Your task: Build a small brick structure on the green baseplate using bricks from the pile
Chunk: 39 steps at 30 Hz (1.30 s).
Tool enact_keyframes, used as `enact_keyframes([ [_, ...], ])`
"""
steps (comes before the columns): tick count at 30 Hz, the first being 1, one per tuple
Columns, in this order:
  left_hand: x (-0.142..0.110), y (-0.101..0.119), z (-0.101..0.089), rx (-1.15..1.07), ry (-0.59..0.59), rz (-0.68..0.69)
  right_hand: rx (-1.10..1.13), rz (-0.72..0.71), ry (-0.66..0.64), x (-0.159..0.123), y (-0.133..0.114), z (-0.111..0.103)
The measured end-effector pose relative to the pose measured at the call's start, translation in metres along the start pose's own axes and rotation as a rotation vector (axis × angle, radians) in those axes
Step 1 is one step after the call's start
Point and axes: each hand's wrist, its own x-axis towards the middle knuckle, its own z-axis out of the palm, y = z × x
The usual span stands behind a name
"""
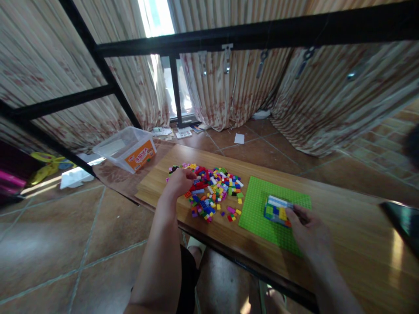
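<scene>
A heap of loose toy building bricks (pixel 225 179) in many colours is spread on the wooden table. My left hand (pixel 181 182) is at the heap's left side, fingers bent and pressed together among the bricks; what is between the fingertips is too small to make out. To the right lies a green studded baseplate (pixel 258 196). Over its right half is a small brick build (pixel 277 210) in white, blue, green and yellow. My right hand (pixel 307 224) grips that build at its right edge. Whether the build touches the baseplate, I cannot tell.
A clear plastic box (pixel 126 148) with an orange label stands beyond the table's left end. A dark flat device (pixel 404 222) lies at the right end. A black metal frame (pixel 245 39) crosses before the curtains. Papers (pixel 239 138) are on the floor.
</scene>
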Motion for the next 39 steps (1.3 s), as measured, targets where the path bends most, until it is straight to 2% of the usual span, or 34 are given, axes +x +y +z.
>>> enact_keyframes([
  [3,-0.008,-0.001,-0.005,0.085,-0.066,-0.029,0.02,-0.007,0.002,-0.001,-0.001,0.001],
  [11,-0.01,0.0,-0.002,0.24,-0.067,-0.089,0.002,-0.037,0.002,0.001,0.003,0.003],
  [23,-0.008,0.0,-0.004,0.245,-0.021,-0.114,-0.014,-0.025,-0.023,0.0,-0.003,0.002],
  [27,-0.009,-0.001,-0.004,0.234,-0.073,-0.089,-0.037,-0.026,-0.01,-0.002,-0.005,0.001],
  [33,-0.013,0.012,-0.003,0.305,-0.111,-0.11,-0.029,-0.033,-0.025,-0.002,-0.007,0.001],
  [39,-0.014,0.018,-0.001,0.356,-0.093,-0.131,-0.04,-0.027,-0.016,-0.002,-0.006,0.002],
])
